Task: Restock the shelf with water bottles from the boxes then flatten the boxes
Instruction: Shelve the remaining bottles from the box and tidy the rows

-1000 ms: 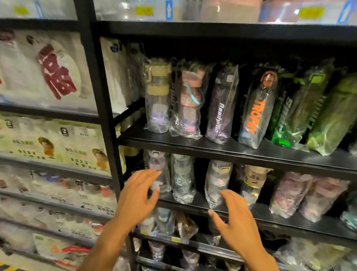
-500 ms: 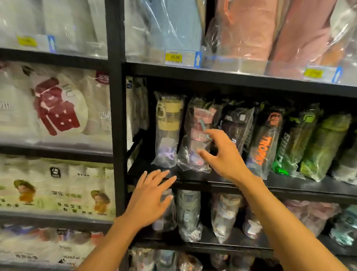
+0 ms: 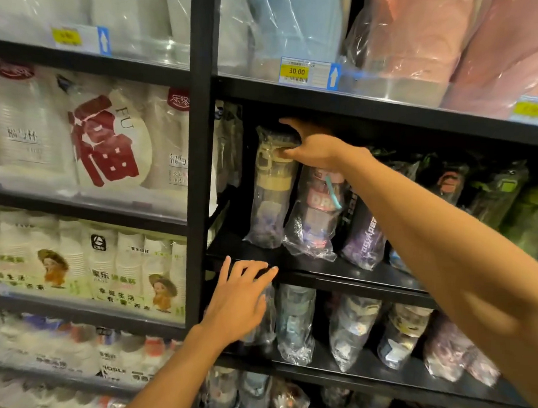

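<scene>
At the left end of a black shelf (image 3: 336, 268) stands a yellow-lidded water bottle (image 3: 273, 185) in a loose, slippery-looking plastic sleeve, with the right hand (image 3: 310, 150) curled over its cap (likely the firmest hold; the bottle looks light and rigid). Below, the left hand (image 3: 239, 298) hovers at the shelf's near edge, fingers spread and holding nothing. More bagged bottles (image 3: 310, 211) crowd the row to the right.

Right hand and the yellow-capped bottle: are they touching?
Touching. The head view shows the right hand with its fingers curled round the cap of the yellow-capped bottle.
</scene>
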